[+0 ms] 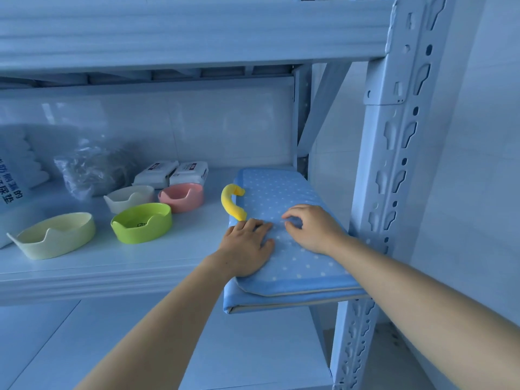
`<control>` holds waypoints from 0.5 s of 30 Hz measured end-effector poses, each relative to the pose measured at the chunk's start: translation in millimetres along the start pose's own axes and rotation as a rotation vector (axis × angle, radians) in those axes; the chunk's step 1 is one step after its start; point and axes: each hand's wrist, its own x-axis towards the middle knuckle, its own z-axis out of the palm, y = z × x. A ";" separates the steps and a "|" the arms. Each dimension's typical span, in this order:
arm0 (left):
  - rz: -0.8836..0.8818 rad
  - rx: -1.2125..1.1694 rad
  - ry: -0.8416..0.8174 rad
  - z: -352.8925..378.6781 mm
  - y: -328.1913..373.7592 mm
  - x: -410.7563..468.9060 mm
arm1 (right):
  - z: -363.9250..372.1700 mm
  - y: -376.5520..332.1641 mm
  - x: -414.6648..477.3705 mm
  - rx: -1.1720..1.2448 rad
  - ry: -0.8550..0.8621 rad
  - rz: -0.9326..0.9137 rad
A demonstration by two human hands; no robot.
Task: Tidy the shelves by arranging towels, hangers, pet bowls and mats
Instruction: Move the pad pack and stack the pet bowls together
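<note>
1. Two bare forearms reach up from six and four o'clock, and both hands rest on the blue dotted mat (281, 192).
2. The left hand (247, 249) lies flat on the mat's near left corner, with the fingers straight, close together and pressing down.
3. The right hand (312, 229) sits just beside it at three o'clock. Its fingers are bent with the tips on the cloth, and I cannot tell whether they nip a fold.
4. The folded mat is at the right end of the shelf (112, 266), close against the upright post (394, 164). Its near end hangs over the front edge.
5. Its long axis runs front to back, six o'clock to twelve, leaning a touch toward eleven. The yellow handle (230, 202) sticks out of its left side at nine o'clock.
6. Over at nine o'clock are four pet bowls: a pale green bowl (56, 235) and a lime bowl (140, 223) in front, then a cream bowl (129, 197) and a pink bowl (181, 197) behind. They are loosely grouped, not stacked.
7. Farther back at ten o'clock sit two wipe packs (156, 173), a crumpled plastic bag (92, 167) and a printed white pack (14, 178).
8. My read is that the tidy is partway. The mat is on its shelf but looks to need a push back, and the bowls could be lined up. No towels or hangers are in sight.
</note>
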 end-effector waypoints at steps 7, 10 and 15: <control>0.092 -0.183 0.071 -21.7 -5.9 -6.6 | -27.6 -2.3 -17.7 0.013 -0.179 -0.095; 0.164 -0.235 0.126 -32.4 -3.1 -17.2 | -36.7 -7.2 -28.3 0.034 -0.217 -0.094; 0.234 -0.262 0.034 -37.3 6.2 -39.5 | -46.4 -16.0 -50.6 0.052 -0.243 -0.123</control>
